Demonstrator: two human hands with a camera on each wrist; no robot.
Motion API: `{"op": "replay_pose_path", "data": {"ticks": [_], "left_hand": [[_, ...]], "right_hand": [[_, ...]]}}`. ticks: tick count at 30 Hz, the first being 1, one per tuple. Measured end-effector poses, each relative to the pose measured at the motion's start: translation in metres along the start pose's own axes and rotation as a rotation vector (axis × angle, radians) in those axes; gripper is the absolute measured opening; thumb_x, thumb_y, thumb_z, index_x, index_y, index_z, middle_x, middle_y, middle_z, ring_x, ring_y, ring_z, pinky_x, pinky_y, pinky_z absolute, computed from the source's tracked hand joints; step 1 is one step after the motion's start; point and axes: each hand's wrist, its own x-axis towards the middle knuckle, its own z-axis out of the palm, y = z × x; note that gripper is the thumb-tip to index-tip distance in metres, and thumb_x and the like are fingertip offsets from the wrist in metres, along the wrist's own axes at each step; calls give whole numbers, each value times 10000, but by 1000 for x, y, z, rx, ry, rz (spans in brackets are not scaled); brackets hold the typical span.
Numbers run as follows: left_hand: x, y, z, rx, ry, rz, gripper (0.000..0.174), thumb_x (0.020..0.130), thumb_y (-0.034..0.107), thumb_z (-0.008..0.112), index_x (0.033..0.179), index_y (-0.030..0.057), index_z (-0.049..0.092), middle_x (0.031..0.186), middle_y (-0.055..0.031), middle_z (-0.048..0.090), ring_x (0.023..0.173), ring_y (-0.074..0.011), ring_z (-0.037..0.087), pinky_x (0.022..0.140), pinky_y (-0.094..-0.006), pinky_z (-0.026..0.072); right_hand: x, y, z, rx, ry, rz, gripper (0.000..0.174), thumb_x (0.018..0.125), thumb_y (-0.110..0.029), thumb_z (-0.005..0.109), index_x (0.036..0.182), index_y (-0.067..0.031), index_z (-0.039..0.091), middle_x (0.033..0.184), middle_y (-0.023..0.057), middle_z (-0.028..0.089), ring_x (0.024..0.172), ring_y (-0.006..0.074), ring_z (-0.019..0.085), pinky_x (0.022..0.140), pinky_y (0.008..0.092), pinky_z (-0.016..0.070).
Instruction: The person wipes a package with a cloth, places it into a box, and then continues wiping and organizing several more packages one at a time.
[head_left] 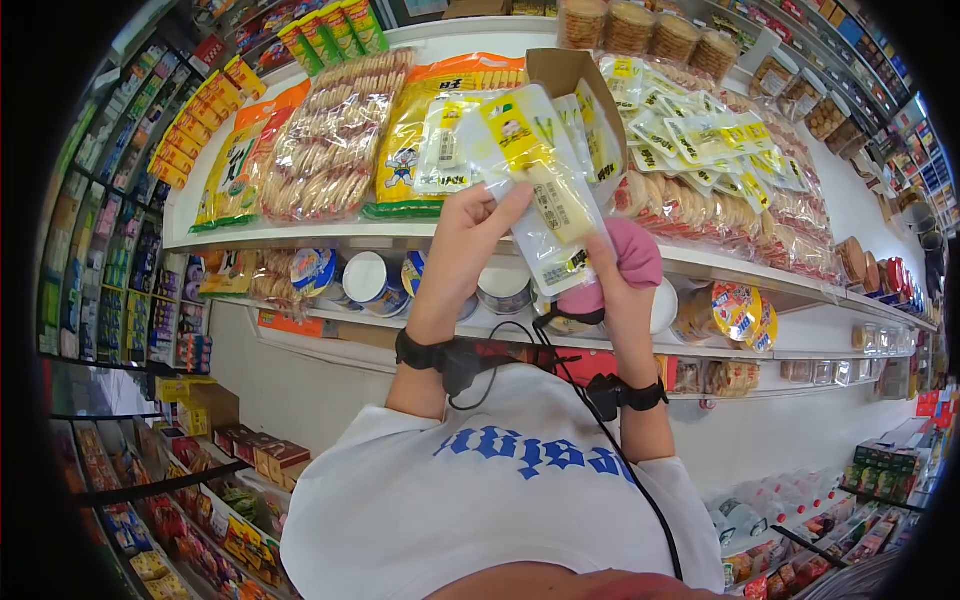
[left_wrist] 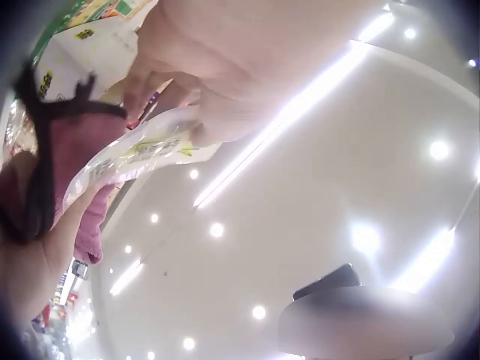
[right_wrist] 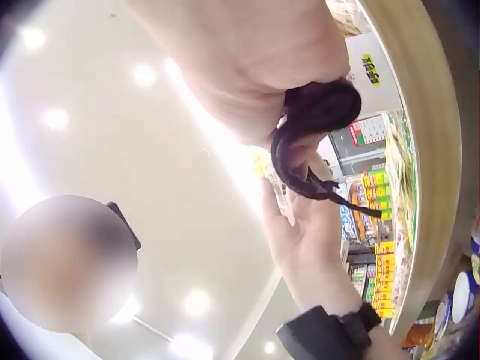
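Observation:
In the head view, a flat clear food pouch (head_left: 555, 205) with a yellow-and-white label is held over the front of a shelf. My left hand (head_left: 468, 240) pinches its left edge, thumb on the printed face. The right hand (head_left: 628, 300) grips the lower right edge, thumb on the front. A pink cloth item (head_left: 635, 250) with black trim hangs at the right hand; its kind is unclear. The left wrist view shows the pouch (left_wrist: 150, 150) edge-on between both hands, beside the pink cloth (left_wrist: 86, 142). The black trim (right_wrist: 319, 109) crosses the right hand in the right wrist view.
Behind the pouch stands an open cardboard box (head_left: 555, 68). Similar pouches (head_left: 690, 125) lie heaped to its right on bagged crackers. Large cracker bags (head_left: 335, 140) fill the left. Lidded tubs (head_left: 365, 277) stand on the shelf below. Black cables (head_left: 600, 400) hang across the white shirt.

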Motion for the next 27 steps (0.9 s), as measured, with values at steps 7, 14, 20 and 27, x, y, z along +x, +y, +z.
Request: {"op": "replay_pose_path", "data": {"ticks": [7,14,20,27], "left_hand": [[-2,-9,9,60,-30,87,280,1022,217,649,1184,-11,675,1014,-35,733,856,-71,669,779,-256,556],[3,-31,16,-125,112,80,216,1046,216,595,1080,16,668,937,-29,712,805,-87,680,689,-266,568],[-1,-10,23,91,191,132,231,1036,198,619,1155,0,629,875,-27,714,743,-58,644,643,-252,521],[-19,-8,35,737,-475,137,246,1011,124,614,1214,-5,665,998,-85,742,819,-150,668,711,-359,529]], "right_hand": [[-14,-25,7,-429,314,-90,491,1024,-252,593,1417,28,503,1423,127,540,1280,211,530,1014,334,435],[-3,-20,18,-1009,-260,-626,743,828,-101,659,1532,-57,425,1623,195,319,1494,415,299,1218,523,247],[-16,-3,22,-675,-216,-536,715,901,-134,638,1558,-44,371,1632,218,292,1515,427,253,1226,519,219],[13,-24,-16,-228,-179,-336,528,1042,-203,536,1521,-20,409,1507,167,464,1380,254,428,1156,386,321]]}}
